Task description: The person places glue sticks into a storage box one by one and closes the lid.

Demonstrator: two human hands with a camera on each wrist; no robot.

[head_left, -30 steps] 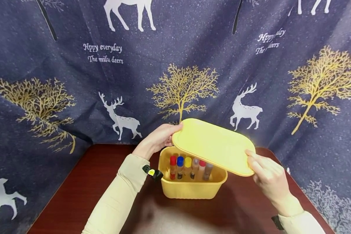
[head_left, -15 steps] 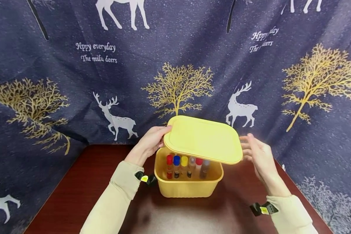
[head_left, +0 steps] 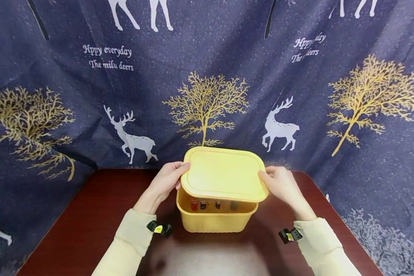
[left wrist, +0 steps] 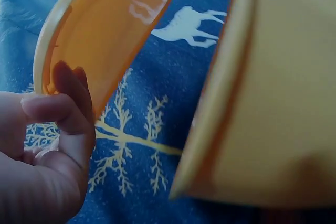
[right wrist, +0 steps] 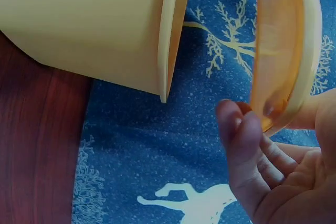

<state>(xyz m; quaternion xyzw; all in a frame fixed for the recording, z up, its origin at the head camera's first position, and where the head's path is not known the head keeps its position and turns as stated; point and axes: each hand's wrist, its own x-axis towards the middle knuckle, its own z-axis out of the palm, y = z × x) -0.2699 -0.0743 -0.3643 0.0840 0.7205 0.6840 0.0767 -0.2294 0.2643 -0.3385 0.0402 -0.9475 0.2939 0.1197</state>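
Note:
A yellow lid (head_left: pixel 225 174) with rounded corners is held tilted above a yellow box (head_left: pixel 217 222), apart from its rim. My left hand (head_left: pixel 167 180) pinches the lid's left end, thumb on top and fingers beneath. At the opposite end my right hand (head_left: pixel 283 184) grips the lid the same way. In both wrist views a gap shows between the lid (left wrist: pixel 113 30) and the box (right wrist: pixel 100 30). Inside the box stand several small bottles (head_left: pixel 194 204); the lid hides their caps in the head view.
The box stands on a dark red-brown table (head_left: pixel 100 214). Behind the table hangs a dark blue cloth (head_left: pixel 151 96) printed with deer and trees. A black wrist camera (head_left: pixel 160 229) sits on the left sleeve, and another wrist camera (head_left: pixel 289 235) on the right.
The right hand let go of the lid's right end, then took hold of it again. The lid has come down and levelled sideways, now covering the bottle caps from view.

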